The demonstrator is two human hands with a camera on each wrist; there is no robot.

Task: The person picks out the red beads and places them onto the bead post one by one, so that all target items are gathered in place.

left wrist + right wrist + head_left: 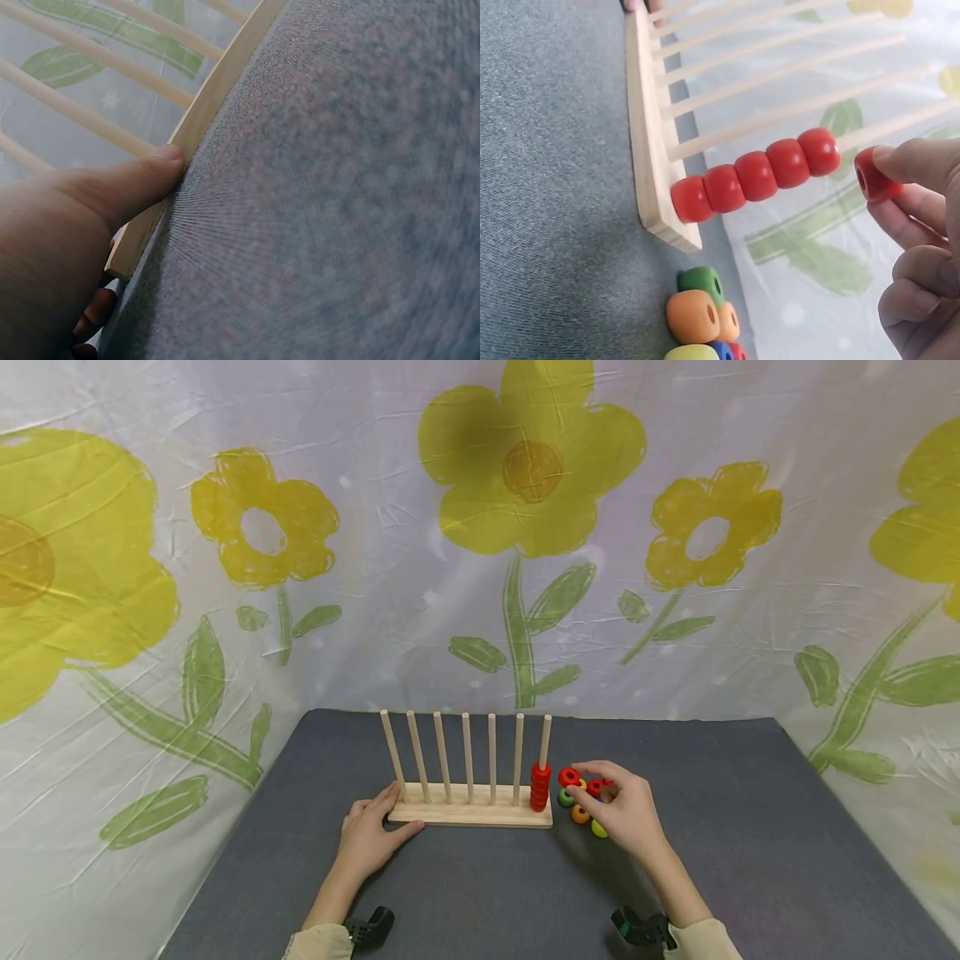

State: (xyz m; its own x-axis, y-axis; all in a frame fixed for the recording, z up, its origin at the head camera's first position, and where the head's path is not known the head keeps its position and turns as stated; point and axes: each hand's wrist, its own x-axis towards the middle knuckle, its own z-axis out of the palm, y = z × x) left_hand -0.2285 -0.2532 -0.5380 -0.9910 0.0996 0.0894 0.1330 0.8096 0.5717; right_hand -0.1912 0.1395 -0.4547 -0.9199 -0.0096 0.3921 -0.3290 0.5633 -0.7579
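Observation:
A wooden peg stand (468, 814) with a row of upright dowels stands on the dark table. Its rightmost dowel bears a stack of several red beads (756, 176); the other dowels are bare. My left hand (367, 837) grips the left end of the base, its thumb (154, 176) against the front edge and the fingers partly hidden behind. To the right of the stack, my right hand (630, 810) pinches a red bead (875, 176) between thumb and fingers. In the right wrist view that bead is held off the table, apart from the stacked ones.
Loose beads lie in a cluster beside the stand's right end, partly under my right hand: a green bead (702, 282), an orange bead (693, 316), a yellow-green bead (599, 828) and several others. A flowered cloth (375, 610) hangs behind the dark table (465, 893).

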